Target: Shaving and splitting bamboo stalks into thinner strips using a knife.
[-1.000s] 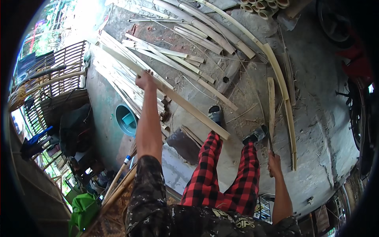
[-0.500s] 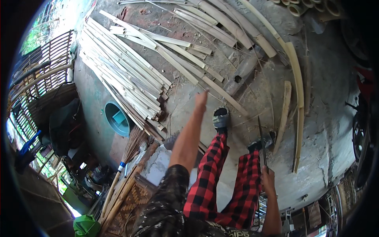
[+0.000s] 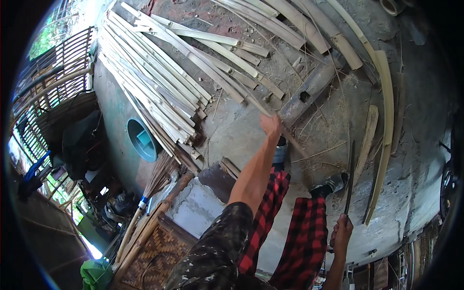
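My left hand is closed around a narrow bamboo strip just beyond my left foot. The strip's near end is blurred, and its far end lies among other pale strips. In my right hand, low on the right, is the handle of a machete with a long dark blade. The blade points away from me, beside my right shoe. Past my left hand lies a thick grey-brown block with a square hole in it.
A large pile of split bamboo strips covers the far left floor. Wider bamboo lengths lie at the far side, and a long curved one at the right. On the left stand a blue tub and a broom.
My left hand has moved forward and right and has taken hold of the bamboo strip. The machete has shifted right with my right hand, and the view has swung slightly.
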{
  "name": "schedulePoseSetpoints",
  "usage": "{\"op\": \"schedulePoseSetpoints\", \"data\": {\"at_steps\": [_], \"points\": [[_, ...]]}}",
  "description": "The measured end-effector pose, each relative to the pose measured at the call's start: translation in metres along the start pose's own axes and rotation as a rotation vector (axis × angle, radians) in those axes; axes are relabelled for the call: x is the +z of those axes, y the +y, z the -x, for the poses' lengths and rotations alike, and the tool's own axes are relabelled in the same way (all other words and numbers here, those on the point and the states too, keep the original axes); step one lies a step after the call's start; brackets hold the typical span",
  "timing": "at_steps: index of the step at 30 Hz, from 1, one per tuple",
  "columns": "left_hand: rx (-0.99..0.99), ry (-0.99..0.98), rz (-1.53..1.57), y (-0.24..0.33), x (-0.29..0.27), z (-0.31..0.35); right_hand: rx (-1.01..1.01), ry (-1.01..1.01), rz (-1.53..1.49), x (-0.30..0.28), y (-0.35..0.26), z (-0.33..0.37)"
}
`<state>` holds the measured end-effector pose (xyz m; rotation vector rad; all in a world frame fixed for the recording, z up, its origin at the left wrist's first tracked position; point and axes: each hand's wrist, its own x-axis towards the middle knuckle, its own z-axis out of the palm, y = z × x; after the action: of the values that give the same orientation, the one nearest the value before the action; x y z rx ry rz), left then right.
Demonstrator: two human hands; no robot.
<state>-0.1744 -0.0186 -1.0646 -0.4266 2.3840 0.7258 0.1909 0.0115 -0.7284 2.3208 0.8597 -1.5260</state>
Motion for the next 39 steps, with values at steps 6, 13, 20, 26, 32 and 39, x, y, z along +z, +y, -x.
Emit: {"op": "schedulePoseSetpoints", "data": {"at_steps": [6,13,20,26,32,39], "points": [[-0.125,-0.254,0.623,0.021,-0.074,0.054,0.021,0.002,-0.048,-0.017,-0.003,0.031],[-0.036,-0.047,0.779,0.128,-0.165,0.119,-0.008,-0.064,-0.073,-0.015,-0.028,0.065],[0.163,0.096,0.524,0.184,-0.22,0.092,-0.04,-0.09,-0.138,-0.008,-0.036,0.08],[0.28,0.054,0.634,0.276,-0.275,-0.017,-0.042,-0.108,-0.151,0.001,-0.028,0.082],[0.405,0.081,-0.102,0.204,-0.223,-0.024,-0.054,-0.073,-0.286,-0.015,-0.003,0.082],[0.63,-0.606,-0.302,0.053,-0.209,0.023,-0.063,-0.086,-0.241,-0.009,0.023,0.075]]}}
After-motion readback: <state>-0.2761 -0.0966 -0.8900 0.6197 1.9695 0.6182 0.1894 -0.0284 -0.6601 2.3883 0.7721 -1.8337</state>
